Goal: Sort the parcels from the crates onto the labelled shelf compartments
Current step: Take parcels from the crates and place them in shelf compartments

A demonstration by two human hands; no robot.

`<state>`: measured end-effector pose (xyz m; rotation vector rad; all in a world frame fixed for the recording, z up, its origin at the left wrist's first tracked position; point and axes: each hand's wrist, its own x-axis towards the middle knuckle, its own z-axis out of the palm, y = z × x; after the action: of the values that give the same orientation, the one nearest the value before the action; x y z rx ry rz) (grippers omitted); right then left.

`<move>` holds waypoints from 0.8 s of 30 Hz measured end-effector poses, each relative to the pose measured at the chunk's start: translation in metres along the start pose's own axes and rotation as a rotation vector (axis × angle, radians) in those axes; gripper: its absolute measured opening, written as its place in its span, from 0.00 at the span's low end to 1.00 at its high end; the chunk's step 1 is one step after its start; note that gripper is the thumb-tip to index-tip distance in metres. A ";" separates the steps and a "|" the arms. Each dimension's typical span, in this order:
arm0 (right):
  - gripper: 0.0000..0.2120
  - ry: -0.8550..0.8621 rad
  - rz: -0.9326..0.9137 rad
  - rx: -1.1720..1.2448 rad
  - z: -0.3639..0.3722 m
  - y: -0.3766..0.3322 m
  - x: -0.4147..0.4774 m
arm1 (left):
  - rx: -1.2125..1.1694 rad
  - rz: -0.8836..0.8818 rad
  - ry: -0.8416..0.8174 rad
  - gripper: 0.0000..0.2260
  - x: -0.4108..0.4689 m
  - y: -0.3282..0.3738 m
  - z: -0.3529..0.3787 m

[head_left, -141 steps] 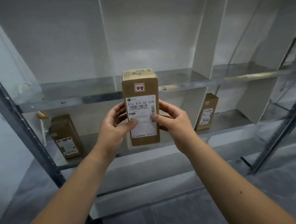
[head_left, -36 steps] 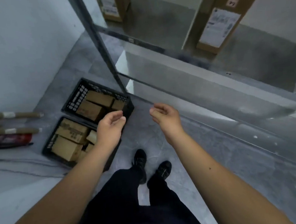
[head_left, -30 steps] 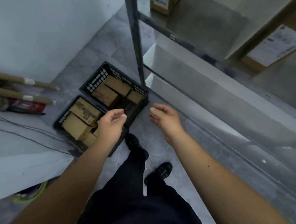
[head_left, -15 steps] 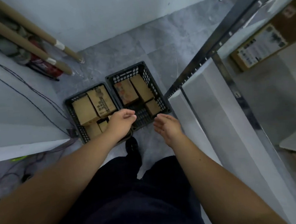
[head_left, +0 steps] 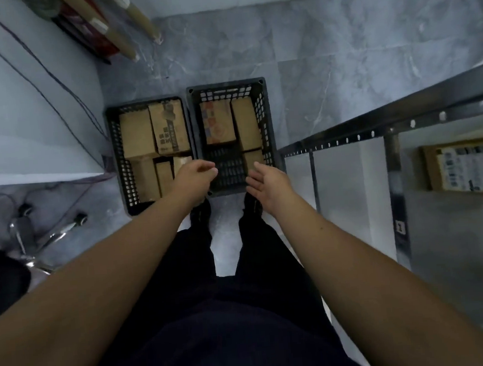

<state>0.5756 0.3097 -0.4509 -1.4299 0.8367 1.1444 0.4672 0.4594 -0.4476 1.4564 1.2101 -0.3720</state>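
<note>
grey floor [head_left: 339, 47], crates [head_left: 225, 84] parked beside the shelf [head_left: 401, 111] for short trips i guess. left hand [head_left: 195, 176] loosely curled, right hand [head_left: 266, 181] relaxed flat, both empty over parcels [head_left: 136, 133].

Below the fingers [head_left: 208, 168], a black mesh crate [head_left: 115, 151] packed with brown cardboard parcels [head_left: 136, 133]; just right of it, a second crate [head_left: 268, 118], half full.

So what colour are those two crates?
Black, both the left crate and right crate; the head view shows it.
</note>
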 end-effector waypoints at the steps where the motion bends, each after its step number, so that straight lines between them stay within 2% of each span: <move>1: 0.14 -0.005 0.001 -0.050 -0.003 -0.007 0.008 | -0.037 -0.030 0.034 0.11 0.005 0.000 0.005; 2: 0.19 -0.008 0.005 -0.095 -0.006 -0.013 0.016 | -0.079 -0.064 0.065 0.10 0.010 0.001 0.010; 4: 0.23 -0.014 0.011 -0.167 -0.010 -0.025 0.029 | -0.143 -0.137 0.100 0.06 0.023 -0.001 0.021; 11: 0.16 0.043 0.052 -0.350 -0.001 -0.026 0.111 | -0.317 -0.381 0.093 0.02 0.086 -0.036 0.063; 14: 0.19 0.035 0.087 -0.429 0.005 -0.015 0.157 | -0.334 -0.446 0.078 0.03 0.126 -0.055 0.091; 17: 0.07 0.130 0.061 -0.508 0.006 -0.009 0.218 | -0.353 -0.468 0.090 0.04 0.175 -0.073 0.119; 21: 0.12 0.153 0.042 -0.641 0.004 -0.001 0.292 | -0.348 -0.522 0.048 0.05 0.246 -0.095 0.152; 23: 0.06 0.154 0.004 -0.671 -0.002 0.008 0.330 | -0.313 -0.535 0.016 0.11 0.278 -0.105 0.167; 24: 0.06 0.163 -0.013 -0.683 -0.005 0.013 0.344 | -0.291 -0.533 -0.007 0.14 0.292 -0.110 0.174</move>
<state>0.6654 0.3340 -0.7828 -2.1033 0.5579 1.3892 0.5671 0.4221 -0.7884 0.8705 1.5706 -0.5321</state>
